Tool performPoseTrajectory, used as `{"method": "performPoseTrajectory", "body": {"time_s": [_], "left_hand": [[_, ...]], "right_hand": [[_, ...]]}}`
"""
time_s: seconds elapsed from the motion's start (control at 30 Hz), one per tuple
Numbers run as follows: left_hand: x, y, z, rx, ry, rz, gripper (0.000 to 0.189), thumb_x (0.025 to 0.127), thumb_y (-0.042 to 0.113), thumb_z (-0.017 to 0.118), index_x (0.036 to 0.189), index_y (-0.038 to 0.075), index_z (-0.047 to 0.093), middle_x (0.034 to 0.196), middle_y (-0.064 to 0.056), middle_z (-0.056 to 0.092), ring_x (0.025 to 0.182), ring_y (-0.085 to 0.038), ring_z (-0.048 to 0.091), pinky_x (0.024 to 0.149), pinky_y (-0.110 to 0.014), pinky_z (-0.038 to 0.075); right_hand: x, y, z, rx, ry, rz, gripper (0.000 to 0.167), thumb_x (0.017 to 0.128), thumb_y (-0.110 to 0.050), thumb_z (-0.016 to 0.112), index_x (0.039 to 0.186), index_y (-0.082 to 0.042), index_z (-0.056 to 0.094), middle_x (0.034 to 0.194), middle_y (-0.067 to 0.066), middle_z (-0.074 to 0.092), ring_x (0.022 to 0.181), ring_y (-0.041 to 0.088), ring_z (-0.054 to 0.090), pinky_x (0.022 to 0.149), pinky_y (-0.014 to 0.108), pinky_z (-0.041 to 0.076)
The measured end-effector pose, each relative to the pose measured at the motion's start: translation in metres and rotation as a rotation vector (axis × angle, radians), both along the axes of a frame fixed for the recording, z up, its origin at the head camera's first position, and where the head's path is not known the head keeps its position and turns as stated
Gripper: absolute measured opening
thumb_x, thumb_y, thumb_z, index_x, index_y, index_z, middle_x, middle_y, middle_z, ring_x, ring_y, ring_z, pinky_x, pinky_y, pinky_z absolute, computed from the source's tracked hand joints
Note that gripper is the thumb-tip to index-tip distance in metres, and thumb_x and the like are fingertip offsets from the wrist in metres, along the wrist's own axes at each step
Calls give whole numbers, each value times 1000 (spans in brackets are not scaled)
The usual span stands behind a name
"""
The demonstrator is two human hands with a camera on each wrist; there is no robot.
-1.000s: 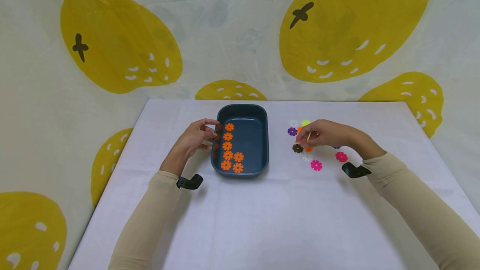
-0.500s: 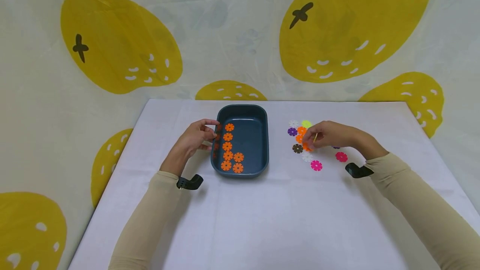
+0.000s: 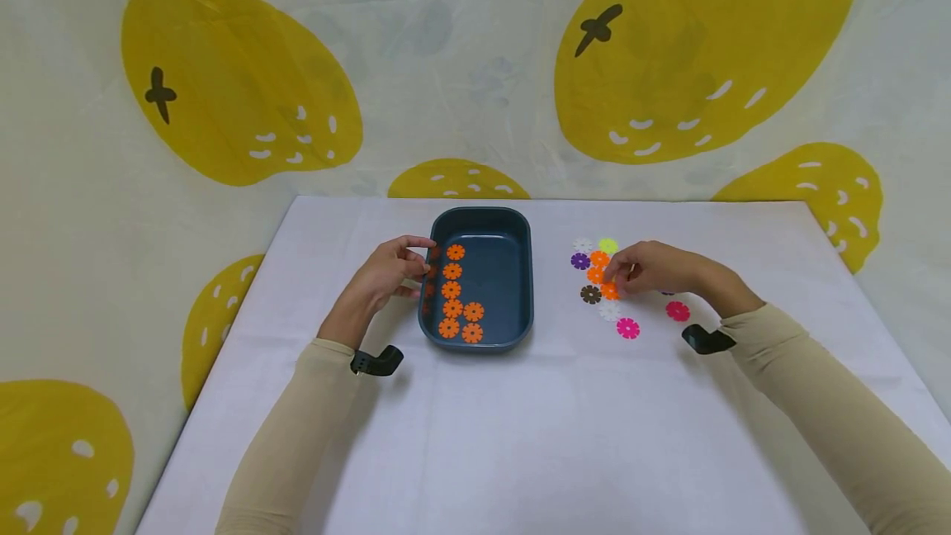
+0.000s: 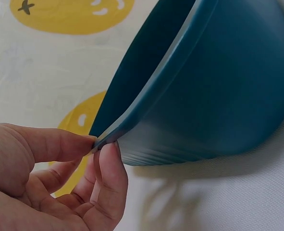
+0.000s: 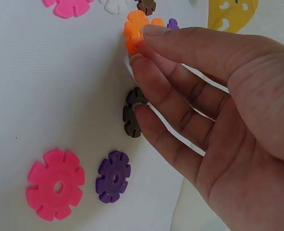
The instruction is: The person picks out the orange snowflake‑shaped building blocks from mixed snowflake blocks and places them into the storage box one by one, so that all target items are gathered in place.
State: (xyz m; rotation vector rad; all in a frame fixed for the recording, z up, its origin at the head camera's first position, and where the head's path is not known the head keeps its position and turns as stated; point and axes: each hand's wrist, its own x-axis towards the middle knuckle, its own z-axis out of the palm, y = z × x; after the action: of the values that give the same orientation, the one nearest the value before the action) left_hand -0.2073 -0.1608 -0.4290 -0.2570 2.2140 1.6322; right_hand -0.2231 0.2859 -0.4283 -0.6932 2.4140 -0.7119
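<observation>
My left hand (image 3: 390,271) pinches the left rim of a dark blue-green tray (image 3: 481,347); in the left wrist view, thumb and finger meet on that rim (image 4: 180,45). Several orange notched building discs (image 3: 451,290) lie along the tray's left side. Over the loose discs to the right, my right hand (image 3: 654,267) has its thumb and curled fingertips at an orange disc (image 5: 132,29). The thumb covers part of that disc. A dark disc (image 5: 131,115) lies partly behind the fingers.
Around the right hand are white (image 3: 609,312), brown (image 3: 590,294), purple (image 3: 580,261), yellow (image 3: 608,246) and pink discs (image 3: 627,328). Another pink disc (image 3: 678,311) lies nearer the right wrist. A white cloth (image 3: 505,436) covers the table, with a patterned curtain (image 3: 475,64) behind.
My right hand has shifted slightly right, uncovering orange discs. A thin yellowish edge between its fingers no longer shows. The left hand and tray have stayed in place.
</observation>
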Motion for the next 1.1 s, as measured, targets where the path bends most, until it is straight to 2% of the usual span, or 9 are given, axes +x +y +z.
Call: {"method": "performPoseTrajectory", "body": {"time_s": [0.2, 0.47, 0.77, 1.1], "left_hand": [[0, 0, 1, 0, -3, 2, 40, 98, 2, 62, 133, 22, 61, 108, -10, 53, 96, -28, 62, 69, -37, 59], [0, 0, 1, 0, -4, -2, 41, 98, 2, 61, 134, 22, 61, 108, -10, 53, 97, -29, 62, 68, -35, 59], [0, 0, 4, 0, -7, -5, 41, 99, 3, 61, 136, 21, 60, 107, -9, 53, 96, -29, 61, 68, -35, 59], [-1, 0, 3, 2, -1, -13, 41, 99, 3, 60, 136, 20, 59, 107, -9, 53, 96, -28, 61, 72, -39, 59]], "right_hand": [[-1, -3, -3, 29, 25, -25, 21, 92, -2, 69, 112, -7, 71, 89, 2, 65, 85, 19, 56, 73, 24, 50], [1, -6, -4, 63, 10, -59, 22, 90, -8, 75, 111, -8, 69, 85, 3, 62, 81, 19, 54, 71, 29, 49], [1, -7, -6, 61, 33, -47, 21, 90, -6, 73, 111, -8, 68, 84, 3, 61, 80, 19, 54, 70, 28, 48], [3, -9, -6, 67, 47, -56, 22, 89, -9, 77, 109, -8, 68, 85, 4, 61, 82, 20, 54, 71, 30, 49]]}}
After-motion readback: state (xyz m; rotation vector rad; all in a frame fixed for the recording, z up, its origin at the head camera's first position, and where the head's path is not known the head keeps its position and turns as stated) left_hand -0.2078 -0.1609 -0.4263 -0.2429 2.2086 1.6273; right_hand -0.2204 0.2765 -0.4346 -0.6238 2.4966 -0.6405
